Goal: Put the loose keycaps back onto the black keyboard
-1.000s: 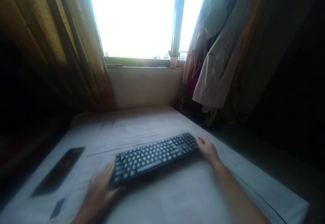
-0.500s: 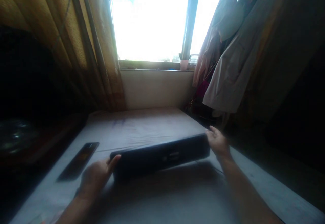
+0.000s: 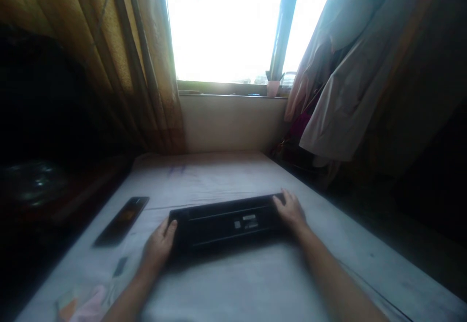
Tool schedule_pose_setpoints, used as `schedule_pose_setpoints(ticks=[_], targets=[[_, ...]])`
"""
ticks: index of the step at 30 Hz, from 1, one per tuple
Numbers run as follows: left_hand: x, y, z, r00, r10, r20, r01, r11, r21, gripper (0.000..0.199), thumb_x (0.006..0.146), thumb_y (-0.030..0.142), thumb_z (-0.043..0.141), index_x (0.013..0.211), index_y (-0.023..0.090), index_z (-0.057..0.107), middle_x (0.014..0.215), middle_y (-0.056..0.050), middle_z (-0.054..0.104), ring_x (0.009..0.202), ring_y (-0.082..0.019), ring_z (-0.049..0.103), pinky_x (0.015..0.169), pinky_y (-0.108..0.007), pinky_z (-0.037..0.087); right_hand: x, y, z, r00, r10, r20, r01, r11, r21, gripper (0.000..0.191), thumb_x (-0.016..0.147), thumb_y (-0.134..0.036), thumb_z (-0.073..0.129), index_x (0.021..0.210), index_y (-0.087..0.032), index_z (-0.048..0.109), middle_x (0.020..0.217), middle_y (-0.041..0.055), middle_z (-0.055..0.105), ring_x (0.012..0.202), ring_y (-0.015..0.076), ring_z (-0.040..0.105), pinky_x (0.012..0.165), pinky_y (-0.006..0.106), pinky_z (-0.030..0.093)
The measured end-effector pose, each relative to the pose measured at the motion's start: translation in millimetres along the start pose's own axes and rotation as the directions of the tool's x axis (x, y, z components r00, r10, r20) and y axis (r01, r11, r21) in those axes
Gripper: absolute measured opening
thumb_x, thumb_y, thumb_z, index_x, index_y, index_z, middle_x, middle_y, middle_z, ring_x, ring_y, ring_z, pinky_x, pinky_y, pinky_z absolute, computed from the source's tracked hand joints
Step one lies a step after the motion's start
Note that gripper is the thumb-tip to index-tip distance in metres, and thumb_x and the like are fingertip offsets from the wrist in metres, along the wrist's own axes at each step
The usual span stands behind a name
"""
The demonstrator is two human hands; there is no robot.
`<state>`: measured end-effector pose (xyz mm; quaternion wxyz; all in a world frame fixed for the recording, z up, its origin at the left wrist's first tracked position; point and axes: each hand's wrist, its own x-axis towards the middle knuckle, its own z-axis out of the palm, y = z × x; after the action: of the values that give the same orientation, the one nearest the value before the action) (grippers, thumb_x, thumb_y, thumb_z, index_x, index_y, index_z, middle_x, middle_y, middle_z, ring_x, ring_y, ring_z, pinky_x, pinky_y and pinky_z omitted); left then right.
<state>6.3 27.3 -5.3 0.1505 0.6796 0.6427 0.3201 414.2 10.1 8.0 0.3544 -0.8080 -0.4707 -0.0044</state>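
A long, flat black object with small pale labels [image 3: 219, 227] is held level between my two hands, over a surface with a whitish cover [image 3: 233, 288]. My left hand [image 3: 158, 246] grips its left end, thumb on the face turned to me. At the right end my right hand [image 3: 290, 211] holds it, with the thumb on the near face and the fingers at the top edge. Whether its lower edge touches the cover is unclear.
A dark, phone-like slab [image 3: 122, 221] lies on the left, with a small grey piece [image 3: 120, 266] and a pink item [image 3: 93, 302] nearer. Yellow curtains [image 3: 83, 59] and hanging clothes [image 3: 339, 113] flank the window. A thin cord runs at the lower right.
The black object's right end has moved left with my right hand, and more of its labelled face shows. The view has shifted slightly, revealing the small items at the lower left.
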Motion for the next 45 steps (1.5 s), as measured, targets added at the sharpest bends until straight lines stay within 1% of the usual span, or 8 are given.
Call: schedule_pose_setpoints(ticks=[5,9,16,26,31,37,40,45], targets=[[-4.5,-6.8,7.1,0.999,-0.034,0.015,0.035,0.995,-0.092,0.052,0.095,0.051,0.034,0.126,0.018,0.061,0.125,-0.010,0.069,0.118,-0.026,0.063,0.099,-0.038,0.051,-39.9,-30.1,5.8,0.978,-0.209,-0.014,0.208,0.976,-0.067,0.064,0.093,-0.049,0.039,0.146,-0.014,0.043,0.158,0.0152,0.031,0.149,0.0303,0.018,0.117,0.057,0.010],[-6.0,-6.9,8.8,0.999,-0.040,0.027,0.043,0.988,-0.145,0.040,0.096,0.045,0.050,0.123,0.017,0.060,0.122,-0.010,0.067,0.111,-0.024,0.064,0.097,-0.047,0.051,-67.9,-54.8,10.8,0.834,-0.533,-0.143,0.519,0.846,-0.124,0.065,0.098,-0.049,0.027,0.154,-0.015,0.028,0.159,0.0133,0.030,0.151,0.0252,0.011,0.118,0.056,0.008],[-5.9,-4.2,8.5,0.998,-0.052,0.020,0.055,0.984,-0.170,0.035,0.093,0.041,0.059,0.118,0.017,0.060,0.118,-0.008,0.065,0.105,-0.023,0.064,0.093,-0.048,0.052,-99.9,-69.4,38.6,0.743,-0.600,0.296,0.656,0.741,-0.146,0.064,0.095,-0.051,0.041,0.148,-0.015,0.042,0.154,0.0149,0.038,0.143,0.0308,0.035,0.115,0.058,0.021],[-8.4,3.4,4.3,1.000,-0.026,-0.016,0.023,0.990,-0.136,0.048,0.091,0.050,0.036,0.113,0.021,0.068,0.109,-0.008,0.075,0.103,-0.026,0.069,0.086,-0.035,0.055,-115.9,-88.6,24.4,0.644,-0.764,-0.048,0.758,0.645,-0.094,0.069,0.097,-0.049,0.042,0.155,-0.016,0.026,0.159,0.0134,0.029,0.149,0.0293,0.021,0.119,0.055,0.009],[-8.6,5.9,3.2,0.999,-0.038,-0.037,0.033,0.992,-0.119,0.056,0.087,0.054,0.035,0.113,0.018,0.069,0.113,-0.010,0.074,0.106,-0.028,0.069,0.087,-0.036,0.055,-125.8,-93.3,44.8,0.664,-0.708,0.239,0.738,0.672,-0.060,0.067,0.094,-0.052,0.048,0.150,-0.018,0.039,0.154,0.0121,0.038,0.143,0.0298,0.035,0.117,0.052,0.022],[-8.7,4.2,3.6,0.999,-0.021,-0.041,0.016,0.992,-0.124,0.056,0.086,0.056,0.035,0.109,0.019,0.070,0.107,-0.009,0.076,0.103,-0.028,0.070,0.086,-0.036,0.055,-121.0,-92.0,33.6,0.675,-0.735,0.073,0.738,0.668,-0.100,0.063,0.097,-0.046,0.043,0.151,-0.015,0.036,0.157,0.0122,0.034,0.147,0.0266,0.026,0.120,0.050,0.012],[-7.9,1.4,5.4,0.999,-0.006,-0.042,0.000,0.992,-0.128,0.051,0.088,0.055,0.035,0.105,0.022,0.071,0.103,-0.007,0.077,0.101,-0.027,0.070,0.084,-0.035,0.055,-107.7,-81.2,27.3,0.747,-0.665,-0.016,0.655,0.740,-0.155,0.062,0.099,-0.045,0.039,0.152,-0.013,0.034,0.159,0.0153,0.028,0.149,0.0291,0.018,0.119,0.055,0.006],[-5.1,-4.7,9.3,0.999,-0.011,-0.036,0.006,0.992,-0.126,0.045,0.092,0.054,0.042,0.108,0.020,0.068,0.108,-0.010,0.074,0.103,-0.025,0.069,0.091,-0.039,0.053,-92.4,-61.6,35.4,0.885,-0.443,0.141,0.464,0.861,-0.210,0.064,0.097,-0.052,0.037,0.145,-0.009,0.045,0.152,0.0207,0.041,0.142,0.0355,0.035,0.113,0.061,0.019]])
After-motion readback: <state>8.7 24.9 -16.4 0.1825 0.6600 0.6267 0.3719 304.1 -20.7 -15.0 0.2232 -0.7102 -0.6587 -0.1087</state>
